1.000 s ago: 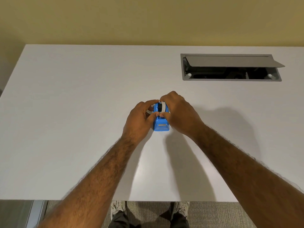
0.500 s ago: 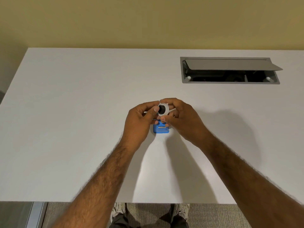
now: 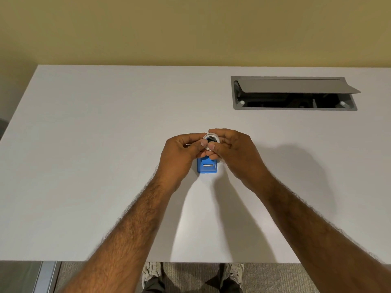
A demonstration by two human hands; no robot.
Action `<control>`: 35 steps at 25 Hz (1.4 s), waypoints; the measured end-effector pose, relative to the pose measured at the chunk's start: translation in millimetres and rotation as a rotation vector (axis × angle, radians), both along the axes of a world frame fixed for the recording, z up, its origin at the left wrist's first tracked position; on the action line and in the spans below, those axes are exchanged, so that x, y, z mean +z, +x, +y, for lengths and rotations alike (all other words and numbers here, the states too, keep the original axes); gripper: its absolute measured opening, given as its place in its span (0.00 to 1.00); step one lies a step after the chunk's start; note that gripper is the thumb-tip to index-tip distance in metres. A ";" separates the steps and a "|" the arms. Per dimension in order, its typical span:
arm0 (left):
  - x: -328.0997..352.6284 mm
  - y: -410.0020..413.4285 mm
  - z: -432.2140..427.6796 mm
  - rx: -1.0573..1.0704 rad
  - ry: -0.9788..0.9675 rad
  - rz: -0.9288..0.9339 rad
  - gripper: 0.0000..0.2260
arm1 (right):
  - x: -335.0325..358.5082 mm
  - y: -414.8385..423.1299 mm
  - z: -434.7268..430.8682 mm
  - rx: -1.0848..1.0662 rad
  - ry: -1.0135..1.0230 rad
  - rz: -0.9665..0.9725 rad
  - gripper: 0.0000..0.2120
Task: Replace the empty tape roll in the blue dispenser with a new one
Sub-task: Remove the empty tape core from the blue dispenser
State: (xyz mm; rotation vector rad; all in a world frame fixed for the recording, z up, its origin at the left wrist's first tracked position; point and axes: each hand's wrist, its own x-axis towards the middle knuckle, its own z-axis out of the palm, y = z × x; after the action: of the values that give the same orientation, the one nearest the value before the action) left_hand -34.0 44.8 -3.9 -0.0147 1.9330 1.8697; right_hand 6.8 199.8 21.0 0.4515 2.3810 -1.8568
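tape roll [image 3: 211, 141] pinched between left hand [image 3: 182, 154] and right hand [image 3: 231, 152], hiding most of blue dispenser [image 3: 207, 167].

The small white plastic tape roll [image 3: 211, 141] with a dark centre sits just above the middle of the frame, turned so its round face and hole point up toward the camera, and it's up off the surface, pinched at its rim between fingertips on both sides. Whether any tape is wound on it can't be made out. Directly below it in the picture, the bright blue plastic tape dispenser [image 3: 207, 166] rests flat on the white tabletop, its near end showing, with a short silvery cutter strip across that end; its far part is hidden.
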 end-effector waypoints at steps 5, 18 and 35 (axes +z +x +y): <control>-2.1 -5.0 -3.0 -0.054 0.073 -0.119 0.09 | 1.4 1.2 2.2 -0.040 -0.151 -0.003 0.13; 0.4 -3.3 0.6 0.098 0.116 -0.191 0.05 | -2.4 -0.2 -1.8 -0.033 0.559 0.292 0.09; 4.1 -4.0 4.5 0.150 0.126 -0.202 0.08 | -16.6 -11.5 -1.8 -0.009 0.368 0.142 0.19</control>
State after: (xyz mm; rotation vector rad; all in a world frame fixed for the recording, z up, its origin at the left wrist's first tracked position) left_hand -38.0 49.3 0.2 -0.3053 1.7164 1.9986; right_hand -4.8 198.0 4.4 0.3672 2.8317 -1.4975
